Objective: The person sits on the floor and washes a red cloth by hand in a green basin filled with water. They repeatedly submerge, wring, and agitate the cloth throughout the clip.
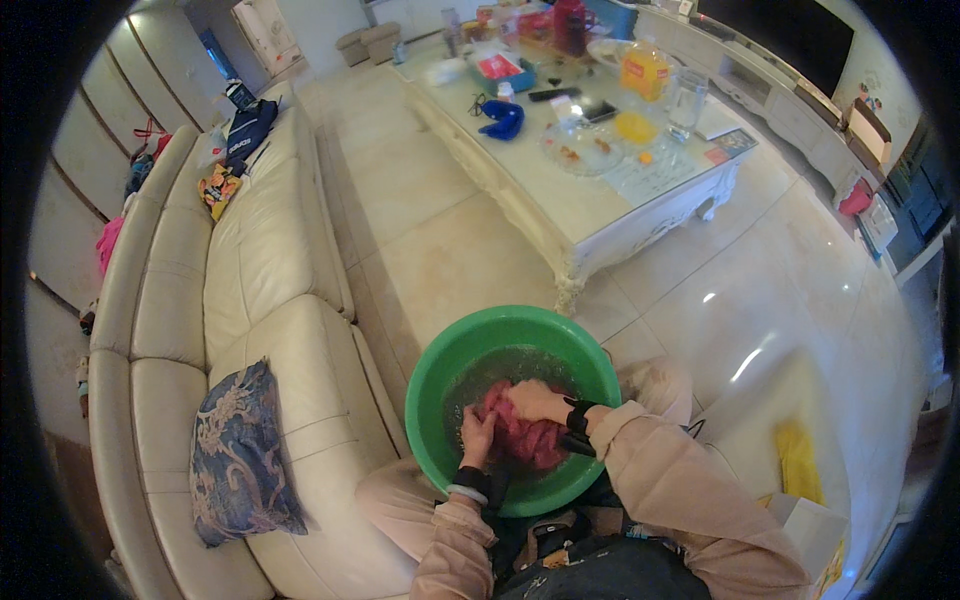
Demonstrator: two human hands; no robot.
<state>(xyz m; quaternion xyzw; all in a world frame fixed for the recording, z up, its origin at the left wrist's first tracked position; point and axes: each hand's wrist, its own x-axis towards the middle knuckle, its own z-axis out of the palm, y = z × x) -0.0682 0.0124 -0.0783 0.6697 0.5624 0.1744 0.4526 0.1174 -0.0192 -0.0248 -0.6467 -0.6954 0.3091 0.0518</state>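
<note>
A green plastic basin holding water stands low before me, between my knees. In it lies a wet red cloth, bunched up and partly under the water. My left hand grips the cloth's left edge with thumb and fingers. From the right, my right hand is closed on the upper part of the cloth, its fingertips hidden. Both hands are inside the basin, a short way apart. Dark bands are round both wrists, and a pale bracelet is on the left one.
A cream leather sofa with a patterned blue cushion runs along the left. Ahead stands a glass-topped coffee table with a bottle, a drinking glass and dishes. An open white box is at the lower right.
</note>
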